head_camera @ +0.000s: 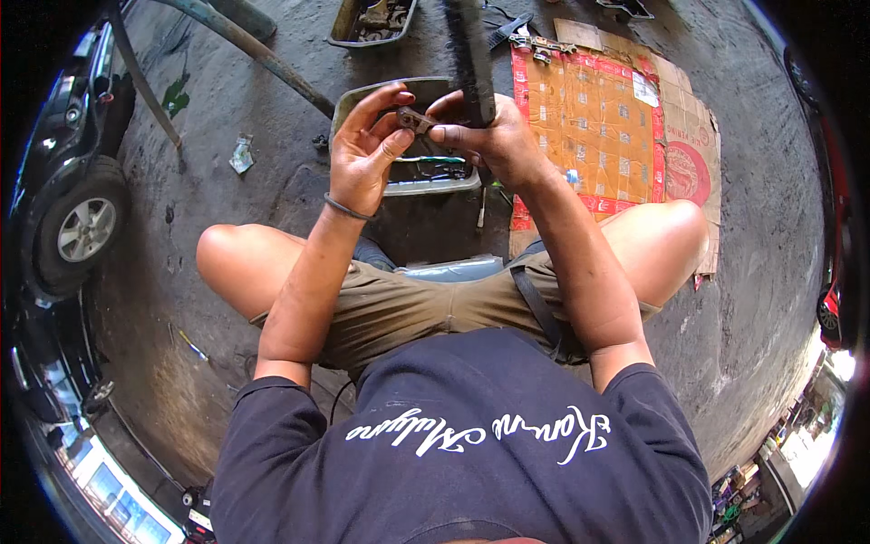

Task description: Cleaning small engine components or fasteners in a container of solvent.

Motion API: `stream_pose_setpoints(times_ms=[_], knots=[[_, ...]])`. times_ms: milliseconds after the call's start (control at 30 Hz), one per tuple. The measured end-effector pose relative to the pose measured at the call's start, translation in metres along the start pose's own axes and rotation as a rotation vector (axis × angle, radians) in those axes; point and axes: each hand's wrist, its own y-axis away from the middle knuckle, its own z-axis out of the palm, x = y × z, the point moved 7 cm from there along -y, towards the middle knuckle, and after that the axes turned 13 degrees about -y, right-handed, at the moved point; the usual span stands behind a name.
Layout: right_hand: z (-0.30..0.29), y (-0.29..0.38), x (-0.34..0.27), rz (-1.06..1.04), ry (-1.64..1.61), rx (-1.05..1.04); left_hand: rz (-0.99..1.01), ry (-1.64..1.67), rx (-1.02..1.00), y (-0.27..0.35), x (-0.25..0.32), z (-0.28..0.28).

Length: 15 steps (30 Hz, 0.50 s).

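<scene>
A small, grimy metal part point(413, 121), shaped like a rocker arm, is held between my two hands. My left hand point(363, 149) pinches its left end between thumb and fingers, the other fingers raised. On its right end rests the thumb of my right hand point(499, 139), whose fingers curl behind and are partly hidden. Below both hands stands a grey plastic tub point(435, 187) with dark liquid and dark parts inside. A thin greenish-white stick point(431, 160) lies across the tub. A blurred dark strap or bar point(469, 61) hangs in front of my right hand.
Flattened, taped cardboard point(591, 129) lies to the right, with a metal shaft assembly point(542, 46) on its far edge. A second tub point(372, 41) holds metal parts. A small brush point(482, 207) is near my feet. Metal pole point(258, 54) and car wheel point(85, 228) stand left.
</scene>
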Motion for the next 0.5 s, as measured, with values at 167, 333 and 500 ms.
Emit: stream_pose_setpoints(times_ms=[167, 333, 500], knots=[[-0.009, -0.007, 0.012, -0.189, 0.069, 0.042, -0.186, 0.28, 0.082, 0.011, -0.032, 0.001], [-0.007, -0.005, 0.005, -0.334, 0.281, 0.111, -0.124, 0.225, 0.171, 0.011, -0.025, -0.002], [-0.03, -0.002, -0.01, -0.312, 0.622, 0.181, -0.074, -0.135, 0.176, 0.006, -0.009, -0.019]])
